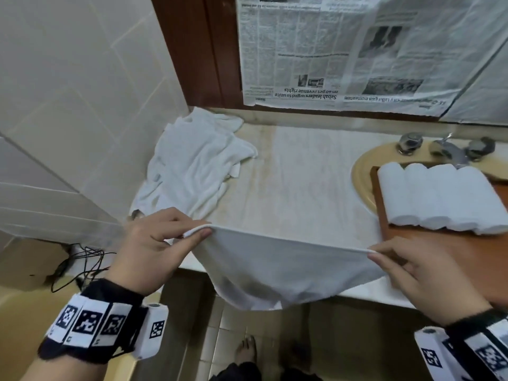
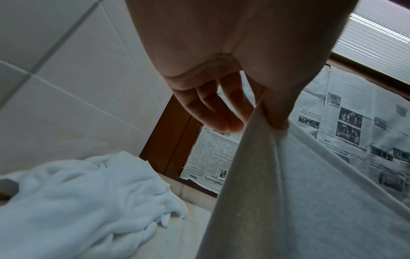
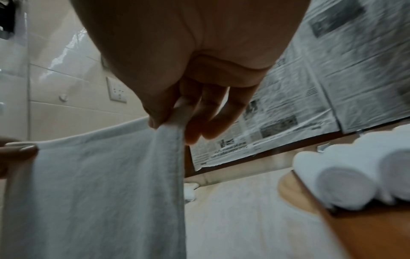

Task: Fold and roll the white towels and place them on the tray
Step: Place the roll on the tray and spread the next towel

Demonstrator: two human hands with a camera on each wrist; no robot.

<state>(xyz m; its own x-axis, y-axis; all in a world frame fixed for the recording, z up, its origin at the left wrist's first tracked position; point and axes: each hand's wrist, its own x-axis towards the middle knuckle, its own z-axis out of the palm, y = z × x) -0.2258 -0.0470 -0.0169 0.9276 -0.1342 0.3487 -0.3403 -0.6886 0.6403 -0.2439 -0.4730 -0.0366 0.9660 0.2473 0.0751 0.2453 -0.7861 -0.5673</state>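
A white towel [image 1: 277,268] hangs stretched between my two hands over the counter's front edge. My left hand [image 1: 154,243] pinches its left top corner between thumb and fingers; the same towel [image 2: 299,201] drapes from the left hand [image 2: 255,112] in the left wrist view. My right hand [image 1: 406,268] pinches the right top corner, and the right wrist view shows the right hand [image 3: 175,115] gripping the towel [image 3: 106,192] hem. Several rolled white towels [image 1: 439,199] lie side by side on the wooden tray [image 1: 445,251] at the right.
A heap of loose white towels [image 1: 198,166] lies at the counter's back left by the tiled wall. A beige sink [image 1: 362,177] with a metal tap [image 1: 450,149] sits under the tray. Newspaper [image 1: 330,50] covers the mirror. Cables [image 1: 82,259] lie at lower left.
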